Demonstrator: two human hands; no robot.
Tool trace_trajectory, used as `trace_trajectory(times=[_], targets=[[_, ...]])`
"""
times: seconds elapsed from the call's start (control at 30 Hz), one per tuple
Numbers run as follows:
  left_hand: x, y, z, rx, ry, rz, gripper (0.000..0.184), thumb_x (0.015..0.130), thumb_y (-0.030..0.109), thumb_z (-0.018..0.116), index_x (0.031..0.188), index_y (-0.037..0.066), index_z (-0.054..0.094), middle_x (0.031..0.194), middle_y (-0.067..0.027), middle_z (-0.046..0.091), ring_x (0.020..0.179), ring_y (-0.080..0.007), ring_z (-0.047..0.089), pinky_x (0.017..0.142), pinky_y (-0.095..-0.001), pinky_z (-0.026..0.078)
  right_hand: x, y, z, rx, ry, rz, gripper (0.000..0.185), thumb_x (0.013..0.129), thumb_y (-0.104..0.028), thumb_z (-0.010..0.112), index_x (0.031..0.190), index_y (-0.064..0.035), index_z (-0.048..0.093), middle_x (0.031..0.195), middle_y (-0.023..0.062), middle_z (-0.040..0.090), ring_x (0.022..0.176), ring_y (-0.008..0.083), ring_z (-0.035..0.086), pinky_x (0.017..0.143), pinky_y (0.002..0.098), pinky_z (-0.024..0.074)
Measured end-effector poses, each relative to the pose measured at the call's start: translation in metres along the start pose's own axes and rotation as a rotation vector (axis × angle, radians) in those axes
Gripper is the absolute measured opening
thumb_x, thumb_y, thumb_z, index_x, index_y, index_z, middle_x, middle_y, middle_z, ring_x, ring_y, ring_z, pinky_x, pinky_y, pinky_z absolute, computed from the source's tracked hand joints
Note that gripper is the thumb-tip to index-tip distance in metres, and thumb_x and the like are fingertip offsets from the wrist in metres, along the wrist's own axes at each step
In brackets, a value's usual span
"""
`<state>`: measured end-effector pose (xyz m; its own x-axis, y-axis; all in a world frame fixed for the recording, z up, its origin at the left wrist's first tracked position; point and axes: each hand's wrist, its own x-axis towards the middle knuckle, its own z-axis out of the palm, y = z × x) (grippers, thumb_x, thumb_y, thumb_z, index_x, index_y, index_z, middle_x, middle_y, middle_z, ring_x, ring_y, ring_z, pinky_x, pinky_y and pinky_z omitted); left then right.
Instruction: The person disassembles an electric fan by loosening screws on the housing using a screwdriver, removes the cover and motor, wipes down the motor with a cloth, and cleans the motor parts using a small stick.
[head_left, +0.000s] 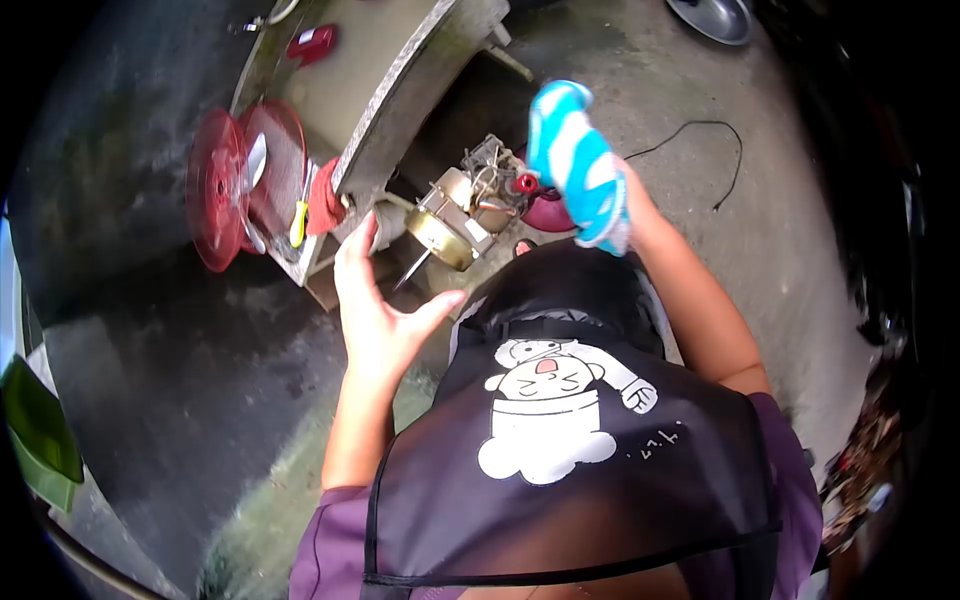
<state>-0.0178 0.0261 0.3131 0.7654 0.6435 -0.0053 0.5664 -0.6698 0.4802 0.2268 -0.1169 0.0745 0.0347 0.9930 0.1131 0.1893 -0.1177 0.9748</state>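
Landmark: motor unit [450, 218], a metal drum with a projecting shaft and an exposed wired frame, in front of the person's lap and beside the end of the table [345, 150]. What bears it, I cannot tell.

Left hand [388, 300]: on the near left side of the motor unit. Grip spread, thumb well apart from the fingers, nothing held. In this view the shaft shows between them; contact not evident. The opening probably suits the rounded drum or shaft.

Right hand [634, 205]: right of the motor unit, mostly hidden by a blue-and-white cloth [580, 160]. Cannot tell whether the fingers pinch or are merely wrapped. Cloth lies over the hand, presumably keeping skin off grime while leaving a soft face outward.

Left of the motor unit, on the table corner: yellow-handled screwdriver [299, 224], likely put there for easy reach; red cloth [325, 198] just beside it, at the edge.

Far right of the motor unit: black cord [738, 150], loose on the floor [780, 240], well apart from both hands.
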Motion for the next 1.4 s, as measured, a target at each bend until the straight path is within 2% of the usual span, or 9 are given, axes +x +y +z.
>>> trace_trajectory(times=[0.1,0.43,0.67,0.83,0.9,1.03,1.17,1.23,1.4], targets=[[0.017,0.03,0.018,0.083,0.026,-0.056,0.107,0.052,0.038,0.095,0.142,0.003,0.047,0.132,-0.017,0.057,0.123,-0.0308,0.055,0.104,-0.0404,0.043,0.04,0.076,-0.028,-2.282,0.431,-0.601,0.039,0.106,-0.032,0.041,0.132,-0.0073,0.057,0.115,0.004,0.066,0.105,0.0146,0.063,0.095,0.0311,0.0498],[0.03,0.047,0.026,0.159,-0.038,-0.241,0.095,0.049,0.031,0.092,0.133,0.004,0.055,0.132,-0.0126,0.062,0.12,-0.0343,0.058,0.111,-0.0478,0.037,0.075,0.036,-0.026,-2.219,0.313,-0.298,0.032,0.102,-0.009,0.047,0.132,0.0011,0.053,0.125,0.0086,0.062,0.116,0.0172,0.059,0.103,0.0341,0.0461],[0.03,0.052,0.027,0.179,-0.041,-0.309,0.096,0.048,0.03,0.091,0.135,0.007,0.055,0.137,-0.0097,0.059,0.131,-0.0346,0.05,0.11,-0.0489,0.038,0.067,0.011,0.044,-1.797,0.58,-0.081,0.036,0.101,-0.031,0.048,0.122,-0.0034,0.06,0.113,0.0093,0.067,0.096,0.0197,0.065,0.092,0.0387,0.0532],[0.03,0.052,0.029,0.158,-0.035,-0.314,0.098,0.048,0.027,0.091,0.136,0.006,0.054,0.139,-0.0102,0.057,0.133,-0.0333,0.048,0.11,-0.0445,0.041,0.059,0.043,0.04,-1.994,0.85,-0.301,0.046,0.103,-0.034,0.044,0.137,-0.003,0.051,0.119,0.0103,0.065,0.105,0.0202,0.065,0.097,0.0377,0.0504],[0.033,0.054,0.029,0.168,-0.035,-0.31,0.098,0.048,0.027,0.091,0.136,0.006,0.054,0.139,-0.0103,0.057,0.133,-0.0335,0.047,0.11,-0.0445,0.041,0.057,0.052,0.017,-2.431,0.531,0.052,0.057,0.1,-0.039,0.058,0.14,-0.0006,0.042,0.119,0.005,0.057,0.109,0.011,0.054,0.096,0.0317,0.0461],[0.033,0.053,0.029,0.18,-0.038,-0.314,0.098,0.048,0.027,0.091,0.136,0.005,0.053,0.139,-0.0101,0.057,0.134,-0.0337,0.047,0.11,-0.0446,0.041,0.064,0.044,0.005,-2.323,0.554,-0.084,0.049,0.091,-0.027,0.073,0.128,-0.0022,0.053,0.108,0.0022,0.061,0.101,0.0117,0.057,0.089,0.0291,0.0479],[0.033,0.057,0.033,0.171,-0.048,-0.317,0.098,0.048,0.027,0.091,0.136,0.005,0.053,0.139,-0.0091,0.057,0.134,-0.0338,0.047,0.11,-0.0447,0.04,0.061,0.004,0.012,-2.812,0.398,-0.112,0.039,0.083,-0.013,0.079,0.116,-0.0033,0.062,0.098,0.002,0.065,0.09,0.0117,0.061,0.082,0.0294,0.0505],[0.032,0.058,0.033,0.189,-0.029,-0.318,0.097,0.047,0.027,0.091,0.134,0.006,0.055,0.137,-0.0095,0.058,0.132,-0.0368,0.047,0.109,-0.0479,0.04,0.055,-0.007,0.03,-3.24,0.723,-0.317,0.049,0.082,-0.016,0.08,0.126,-0.0067,0.061,0.1,0.0067,0.068,0.087,0.0174,0.068,0.076,0.0335,0.0544],[0.028,0.058,0.031,0.236,-0.086,-0.351,0.099,0.05,0.031,0.092,0.137,0.006,0.051,0.141,-0.0088,0.055,0.136,-0.0338,0.045,0.112,-0.045,0.038,0.037,0.023,0.058,-2.801,0.609,-0.379,0.052,0.089,-0.016,0.071,0.137,-0.0068,0.055,0.113,0.0108,0.066,0.102,0.0207,0.065,0.092,0.0326,0.0504]])
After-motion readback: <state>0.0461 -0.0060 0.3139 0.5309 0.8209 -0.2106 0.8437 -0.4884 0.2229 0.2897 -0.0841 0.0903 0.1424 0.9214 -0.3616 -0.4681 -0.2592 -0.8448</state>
